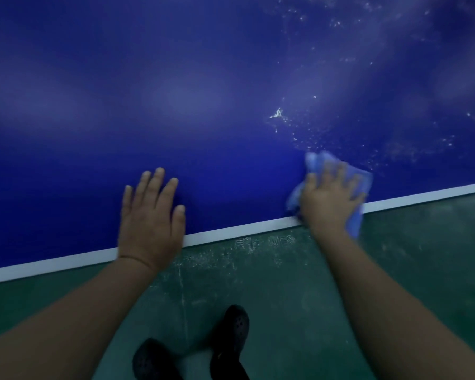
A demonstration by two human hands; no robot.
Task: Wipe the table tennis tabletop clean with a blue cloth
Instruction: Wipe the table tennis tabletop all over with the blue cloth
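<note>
The wiping is under way near the table's close edge, and by the look of it only part of the job is done. The right hand (331, 197) lies flat on the blue cloth (357, 187), fingers spread and fairly straight, pressing it onto the tabletop (176, 91) at the lower right of the frame, just above the white edge line (231, 231); the hand is not clenched round the cloth but bears down on it with an open palm. One corner of the cloth hangs over the table's edge below the hand. The left hand (151, 212) rests flat on the table at lower centre left, fingers straight and holding nothing, apparently as a brace. The cloth is a pale blue, lighter than the deep blue table, crumpled and blurred, so its folds are hard to read. Just above and to the right of the cloth, white specks and a small white smear (277, 114) are scattered across the surface, running up to the upper right corner of the frame, while the left half looks free of them. The next move probably calls for a push of the cloth up and right through that speckled patch, with steady downward pressure so the crumbs gather rather than scatter. Below the table lie a green floor (422, 256) and dark shoes (235, 329).
</note>
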